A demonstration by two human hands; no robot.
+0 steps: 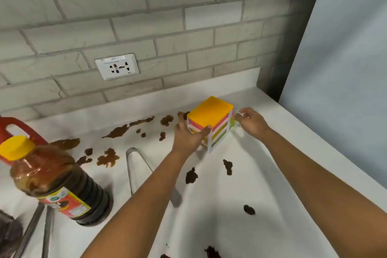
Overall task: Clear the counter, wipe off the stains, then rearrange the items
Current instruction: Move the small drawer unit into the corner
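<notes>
- A smooth white counter (261,205) is being shown beneath a wall of pale grey brick-shaped tiles (146,16), in which a white socket plate (117,66) is set.
- Brown stains (117,131) with ragged, splashed edges are being seen scattered across the counter, lighter towards the wall and darker blots (191,176) nearer the camera.
- A small boxy drawer organiser (211,120) is standing near the counter's far right corner; it is being seen as a glossy plastic block with a flat orange-yellow top, a white frame and pink, yellow and green layers. What is inside its drawers cannot be told.
- The organiser is being gripped by the left hand (187,135), with the thumb pressed on its near face and the fingers wrapped round its left side.
- The right hand (250,120) is being held just beside the organiser's right side, fingers loosely curled; contact cannot be told.
- A clear plastic bottle (56,182) with a yellow cap is holding dark brown liquid at the left, well apart from the hands, with a red jug (18,128) behind it.
- Slim metal tongs (136,165) are lying between the bottle and the left forearm.
</notes>
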